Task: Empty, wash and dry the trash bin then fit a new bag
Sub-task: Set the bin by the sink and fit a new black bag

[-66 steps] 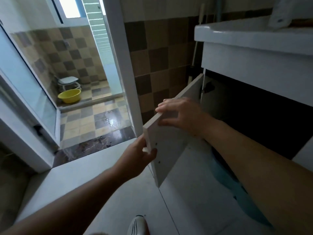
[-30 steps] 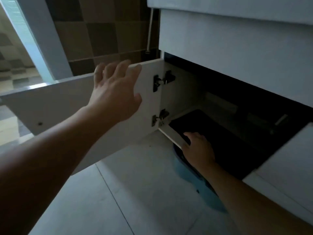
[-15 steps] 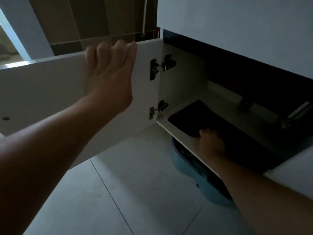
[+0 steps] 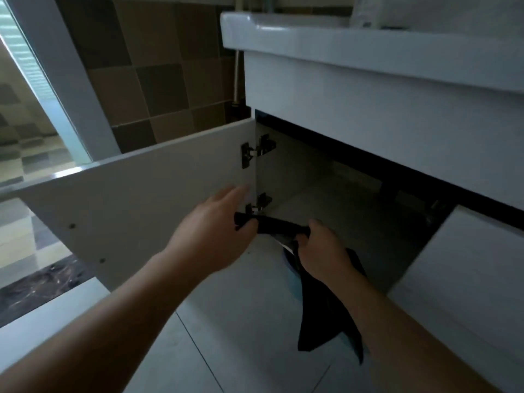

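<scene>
A black trash bag [image 4: 320,313] hangs in front of the open sink cabinet. Both hands hold its top edge, stretched between them. My left hand [image 4: 215,234] pinches the left end, just in front of the lower door hinge. My right hand [image 4: 320,251] grips the right end, and the rest of the bag droops down below it. A small part of the blue trash bin [image 4: 292,282] shows on the floor under the cabinet, mostly hidden by the bag and my right arm.
The white cabinet door [image 4: 136,202] stands swung wide open to the left. The cabinet shelf [image 4: 334,211] lies behind my hands. The white washbasin [image 4: 340,32] juts out above. A doorway [image 4: 25,154] to a tiled room lies at the left, with pale floor tiles [image 4: 241,336] below.
My left hand left the top of the cabinet door and came down to the bag. My right hand pulled the black bag off the shelf, and both hands now hold it.
</scene>
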